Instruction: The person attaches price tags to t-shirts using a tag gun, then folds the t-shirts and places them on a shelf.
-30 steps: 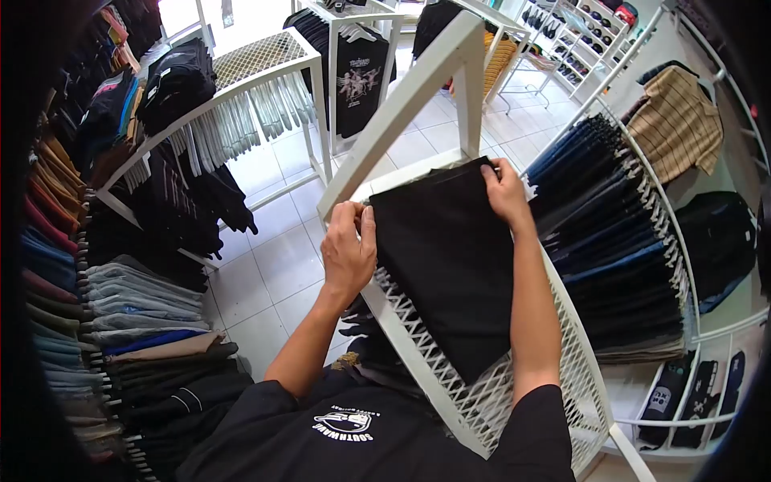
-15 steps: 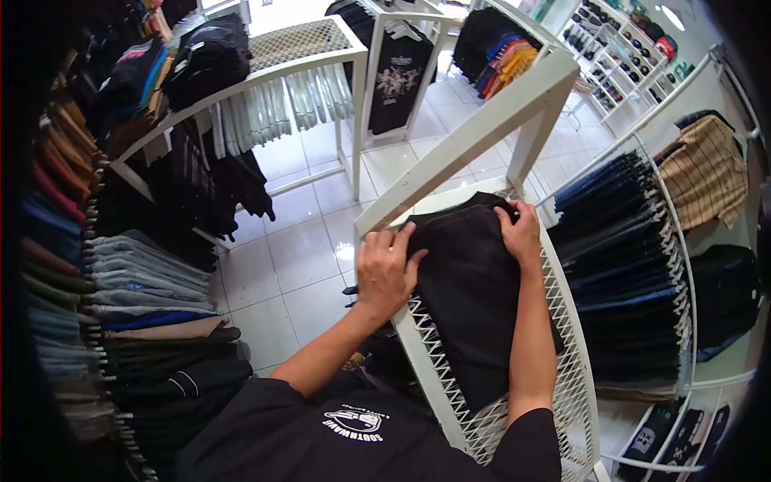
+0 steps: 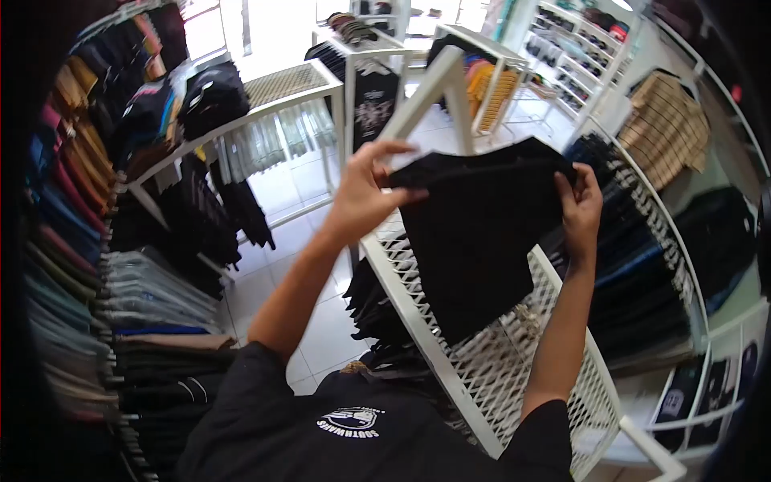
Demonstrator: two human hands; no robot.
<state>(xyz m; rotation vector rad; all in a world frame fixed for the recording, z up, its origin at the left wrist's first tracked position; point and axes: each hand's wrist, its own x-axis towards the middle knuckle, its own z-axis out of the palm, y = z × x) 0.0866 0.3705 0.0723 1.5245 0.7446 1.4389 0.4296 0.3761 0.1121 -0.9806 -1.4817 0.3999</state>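
Observation:
A folded black shirt (image 3: 482, 233) hangs spread between my two hands, its upper edge lifted over the white mesh rack top. At the shirt's upper left corner, my left hand (image 3: 361, 197) is closed on the cloth, thumb in front and index finger stretched above the edge. My right hand (image 3: 582, 213) pinches the upper right corner between thumb and fingers. The shirt's lower part hangs close over the mesh (image 3: 490, 365).
A white upright frame (image 3: 430, 92) rises behind the shirt. Hanging jeans (image 3: 634, 265) line a curved rail on the right. To the left stand racks of hanging trousers (image 3: 157, 289) and a white stand (image 3: 329, 112) with folded clothes. Tiled floor (image 3: 321, 321) shows between them.
Both hands have raised the shirt's upper edge from the mesh top and moved apart, stretching it wider. The view has shifted slightly.

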